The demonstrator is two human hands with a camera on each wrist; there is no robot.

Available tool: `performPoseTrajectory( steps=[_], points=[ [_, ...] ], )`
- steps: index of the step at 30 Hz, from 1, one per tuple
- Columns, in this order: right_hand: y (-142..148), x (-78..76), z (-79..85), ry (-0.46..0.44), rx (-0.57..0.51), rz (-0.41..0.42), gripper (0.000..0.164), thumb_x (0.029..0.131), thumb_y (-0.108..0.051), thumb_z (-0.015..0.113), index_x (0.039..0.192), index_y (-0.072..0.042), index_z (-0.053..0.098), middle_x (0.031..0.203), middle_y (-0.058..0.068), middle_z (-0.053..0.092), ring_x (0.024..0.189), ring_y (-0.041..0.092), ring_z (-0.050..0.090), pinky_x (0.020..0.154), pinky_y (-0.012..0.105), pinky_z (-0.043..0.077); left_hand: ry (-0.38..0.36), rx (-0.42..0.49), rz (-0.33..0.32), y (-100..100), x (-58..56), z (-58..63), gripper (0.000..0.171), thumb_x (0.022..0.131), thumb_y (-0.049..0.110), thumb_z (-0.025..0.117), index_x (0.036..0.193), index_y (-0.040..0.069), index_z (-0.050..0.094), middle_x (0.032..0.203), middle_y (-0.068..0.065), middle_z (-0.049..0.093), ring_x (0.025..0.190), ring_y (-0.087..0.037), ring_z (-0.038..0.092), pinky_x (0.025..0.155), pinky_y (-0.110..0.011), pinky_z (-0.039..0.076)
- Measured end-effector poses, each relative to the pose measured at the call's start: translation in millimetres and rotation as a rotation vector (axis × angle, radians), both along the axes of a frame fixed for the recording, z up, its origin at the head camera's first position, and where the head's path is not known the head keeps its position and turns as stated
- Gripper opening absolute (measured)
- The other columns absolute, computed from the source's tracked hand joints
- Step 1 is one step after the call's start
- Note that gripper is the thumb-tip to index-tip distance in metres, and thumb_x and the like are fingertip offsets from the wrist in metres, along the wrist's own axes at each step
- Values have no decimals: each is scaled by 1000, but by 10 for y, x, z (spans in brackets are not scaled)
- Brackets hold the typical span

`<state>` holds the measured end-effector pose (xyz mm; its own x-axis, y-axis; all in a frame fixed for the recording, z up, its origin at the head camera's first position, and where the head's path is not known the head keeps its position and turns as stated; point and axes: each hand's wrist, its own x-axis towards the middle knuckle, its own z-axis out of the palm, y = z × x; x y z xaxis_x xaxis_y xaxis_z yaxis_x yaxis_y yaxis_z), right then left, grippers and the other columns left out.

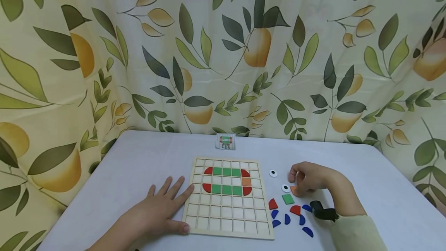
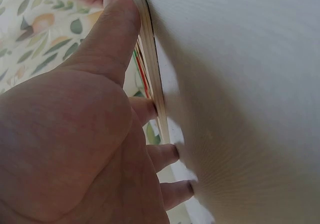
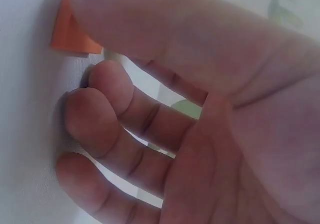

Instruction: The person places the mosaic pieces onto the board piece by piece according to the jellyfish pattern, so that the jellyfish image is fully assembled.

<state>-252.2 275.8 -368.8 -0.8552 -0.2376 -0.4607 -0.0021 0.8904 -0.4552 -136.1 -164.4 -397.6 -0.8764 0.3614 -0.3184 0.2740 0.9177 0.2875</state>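
In the head view a wooden grid board (image 1: 231, 226) lies on the table with green squares (image 1: 226, 171), red quarter-round tiles (image 1: 245, 173) and one orange square in its cells. My left hand (image 1: 156, 210) lies palm down with spread fingers at its left side. The left thumb and index fingertip are at the board's edge (image 2: 150, 49). Right of the board, my right hand (image 1: 311, 177) bends over a loose orange tile (image 3: 75, 34). The right thumb (image 3: 140, 19) lies against this tile; the index finger is partly hidden behind it, and the other fingers curl near the tabletop.
Two white eye discs (image 1: 273, 173), a green square (image 1: 287, 199), red quarter-round tiles (image 1: 273, 204) and several blue half-round tiles (image 1: 308, 231) lie right of the board. A small picture card (image 1: 225, 141) sits behind the board. A patterned curtain (image 1: 223, 49) hangs beyond the table.
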Motion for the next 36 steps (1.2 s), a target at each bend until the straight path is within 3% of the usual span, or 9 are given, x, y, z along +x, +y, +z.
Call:
performPoseTrajectory(
  steps=[16,28,36],
  points=[
    [39,34,-7,-10,-28,20,27,73,-10,86,85,-9,62,78,7,57,76,22,54,65,32,44,-21,-2,-1,0,-2,14,106,71,78,64,159,33,25,168,-7,13,153,-42,5,109,-77,10],
    [136,9,12,-89,-237,55,20,84,-8,75,97,-6,61,88,9,56,78,24,59,68,38,57,-25,-1,2,10,-15,9,106,70,79,63,159,34,25,168,-6,12,153,-41,4,109,-77,8],
    [50,-35,36,-118,-377,161,17,89,-11,70,103,-5,60,95,12,59,79,26,64,66,41,59,-26,-5,5,8,-16,22,107,71,79,64,159,34,25,168,-7,12,153,-41,4,110,-77,8]
  ],
)
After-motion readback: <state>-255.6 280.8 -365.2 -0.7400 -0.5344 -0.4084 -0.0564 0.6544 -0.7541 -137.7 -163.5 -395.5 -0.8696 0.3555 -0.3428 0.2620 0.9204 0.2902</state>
